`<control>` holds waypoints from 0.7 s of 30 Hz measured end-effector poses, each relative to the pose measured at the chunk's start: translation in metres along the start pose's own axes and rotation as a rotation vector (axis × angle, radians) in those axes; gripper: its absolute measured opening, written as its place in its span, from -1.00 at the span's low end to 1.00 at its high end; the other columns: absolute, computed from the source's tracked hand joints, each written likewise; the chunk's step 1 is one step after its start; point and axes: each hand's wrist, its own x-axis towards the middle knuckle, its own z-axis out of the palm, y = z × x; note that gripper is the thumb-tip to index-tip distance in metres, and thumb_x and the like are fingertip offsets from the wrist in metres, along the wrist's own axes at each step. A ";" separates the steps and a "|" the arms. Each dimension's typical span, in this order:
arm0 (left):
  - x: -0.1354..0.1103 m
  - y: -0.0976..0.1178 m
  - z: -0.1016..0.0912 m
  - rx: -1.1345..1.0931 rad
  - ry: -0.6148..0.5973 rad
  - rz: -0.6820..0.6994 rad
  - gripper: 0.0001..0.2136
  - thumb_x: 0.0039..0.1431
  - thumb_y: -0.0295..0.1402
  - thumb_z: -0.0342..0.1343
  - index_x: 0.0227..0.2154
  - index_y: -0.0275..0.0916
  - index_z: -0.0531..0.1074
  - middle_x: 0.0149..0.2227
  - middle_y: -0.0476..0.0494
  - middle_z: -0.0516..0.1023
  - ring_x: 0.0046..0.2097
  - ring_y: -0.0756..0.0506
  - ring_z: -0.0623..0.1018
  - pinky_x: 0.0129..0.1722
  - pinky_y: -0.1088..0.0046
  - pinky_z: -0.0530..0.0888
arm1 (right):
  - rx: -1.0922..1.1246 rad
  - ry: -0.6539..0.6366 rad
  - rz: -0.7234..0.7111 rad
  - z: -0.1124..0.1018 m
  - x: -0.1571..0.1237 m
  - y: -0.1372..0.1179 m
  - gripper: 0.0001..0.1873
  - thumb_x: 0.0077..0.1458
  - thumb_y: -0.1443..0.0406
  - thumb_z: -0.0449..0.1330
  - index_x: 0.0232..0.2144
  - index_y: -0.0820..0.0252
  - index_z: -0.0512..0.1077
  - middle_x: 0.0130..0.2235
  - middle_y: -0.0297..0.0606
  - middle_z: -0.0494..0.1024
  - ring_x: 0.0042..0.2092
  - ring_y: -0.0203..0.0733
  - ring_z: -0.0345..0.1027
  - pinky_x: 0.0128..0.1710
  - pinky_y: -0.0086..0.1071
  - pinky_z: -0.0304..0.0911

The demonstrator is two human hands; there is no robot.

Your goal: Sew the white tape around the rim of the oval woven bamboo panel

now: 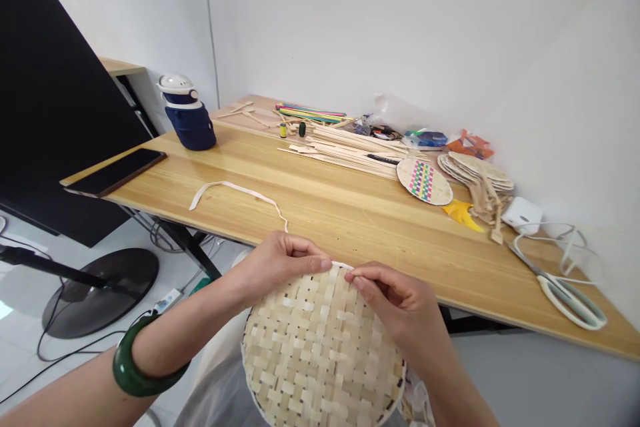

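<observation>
A round woven bamboo fan [323,353] stands tilted in front of me, below the table's front edge, with a pale strip along its rim. My left hand [285,263] is closed on the top edge, thumb on the near face. Just to the right, my right hand [397,300] pinches the same rim between thumb and fingers. Between the two hands a short stretch of white binding shows. From behind my left hand a pale ribbon [240,188] trails loosely over the wooden table [320,213]. The fan's lower edge is cut off by the frame.
Scissors [565,297] and a white charger [523,215] with cable lie at the right. Behind are stacked woven fans [480,170], a colour-patterned fan [424,181], and bamboo strips [345,150]. A bottle [190,117] and phone [117,172] stand and lie left.
</observation>
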 end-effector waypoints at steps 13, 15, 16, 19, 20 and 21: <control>0.000 -0.003 -0.001 0.004 0.003 0.006 -0.76 -0.05 -0.17 0.33 -0.41 -0.26 0.64 -0.42 -0.09 0.65 -0.42 0.00 0.51 -0.42 0.52 0.34 | 0.091 0.114 -0.089 -0.004 0.003 0.000 -0.87 0.15 0.26 0.22 -0.39 0.09 0.57 -0.18 -0.30 0.60 -0.08 -0.23 0.43 -0.15 -0.49 0.33; 0.000 -0.004 -0.001 0.016 0.013 -0.005 -0.74 -0.06 -0.15 0.34 -0.41 -0.25 0.64 -0.43 -0.09 0.66 -0.44 0.00 0.50 -0.43 0.53 0.33 | 0.092 0.213 -0.106 -0.009 0.004 0.003 -0.90 0.13 0.26 0.24 -0.38 0.08 0.57 -0.22 -0.29 0.61 -0.13 -0.22 0.46 -0.15 -0.46 0.35; 0.001 -0.005 -0.002 0.020 0.020 -0.011 -0.73 -0.07 -0.14 0.35 -0.41 -0.26 0.64 -0.43 -0.09 0.66 -0.45 0.00 0.50 -0.44 0.52 0.33 | 0.095 0.256 -0.099 -0.013 0.004 0.004 -0.91 0.12 0.26 0.25 -0.37 0.08 0.58 -0.30 -0.30 0.61 -0.22 -0.24 0.47 -0.20 -0.46 0.37; 0.001 -0.003 -0.003 0.009 0.026 -0.036 -0.72 -0.12 -0.14 0.37 -0.43 -0.26 0.64 -0.43 -0.11 0.66 -0.44 -0.02 0.52 -0.43 0.50 0.35 | 0.110 0.319 -0.077 -0.020 0.004 0.005 -0.89 0.13 0.23 0.24 -0.32 0.07 0.57 -0.50 -0.36 0.53 -0.43 -0.29 0.41 -0.35 -0.46 0.38; 0.001 -0.002 -0.003 0.002 0.021 -0.042 -0.72 -0.13 -0.14 0.37 -0.44 -0.26 0.64 -0.43 -0.11 0.66 -0.44 -0.03 0.52 -0.42 0.49 0.36 | 0.098 0.301 -0.085 -0.021 0.004 0.004 -0.88 0.14 0.23 0.23 -0.32 0.08 0.57 -0.49 -0.34 0.53 -0.41 -0.27 0.42 -0.34 -0.45 0.38; 0.001 -0.001 -0.003 -0.001 0.011 -0.047 -0.72 -0.13 -0.14 0.37 -0.44 -0.26 0.65 -0.42 -0.12 0.67 -0.44 -0.03 0.52 -0.41 0.49 0.37 | 0.077 0.265 -0.099 -0.022 0.003 0.003 -0.87 0.14 0.23 0.22 -0.34 0.10 0.57 -0.43 -0.30 0.55 -0.34 -0.24 0.44 -0.29 -0.43 0.39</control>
